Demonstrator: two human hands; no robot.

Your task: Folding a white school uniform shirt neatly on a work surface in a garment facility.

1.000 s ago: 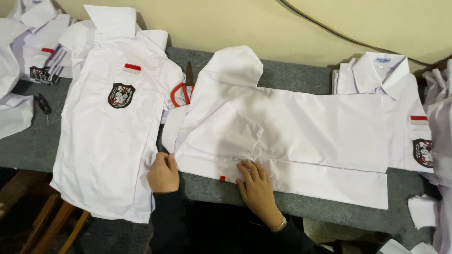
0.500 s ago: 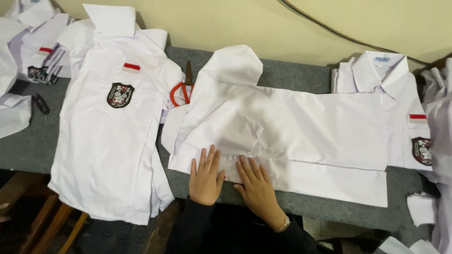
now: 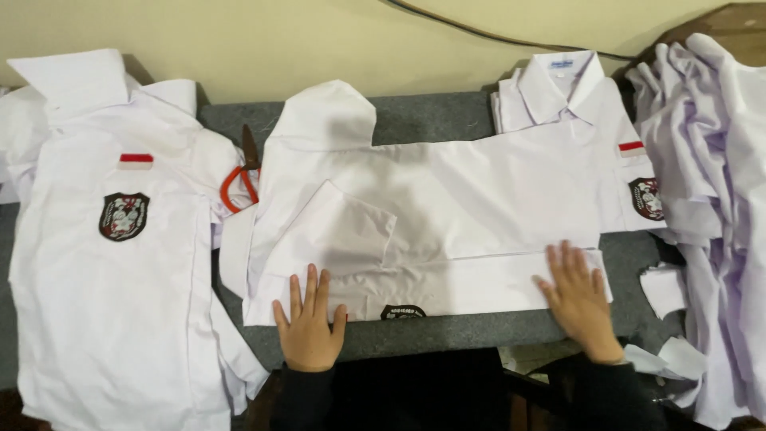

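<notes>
A white short-sleeved shirt [image 3: 447,207] lies face down and sideways on the grey table [image 3: 431,120], its near edge folded over in a long strip. My left hand [image 3: 309,323] presses flat on the left end of that strip, fingers spread. My right hand [image 3: 576,295] presses flat on the right end. A dark round badge [image 3: 402,312] peeks out at the near edge between my hands. Neither hand holds anything.
A second white shirt [image 3: 120,263] with a dark chest badge and a red-and-white patch lies face up at the left. Scissors with orange handles [image 3: 242,179] rest between the two shirts. A heap of white shirts [image 3: 710,191] fills the right side. White paper scraps [image 3: 666,291] lie near my right hand.
My hands were close together at the shirt's near edge; now the right hand has slid far right along the folded strip. The camera has moved closer.
</notes>
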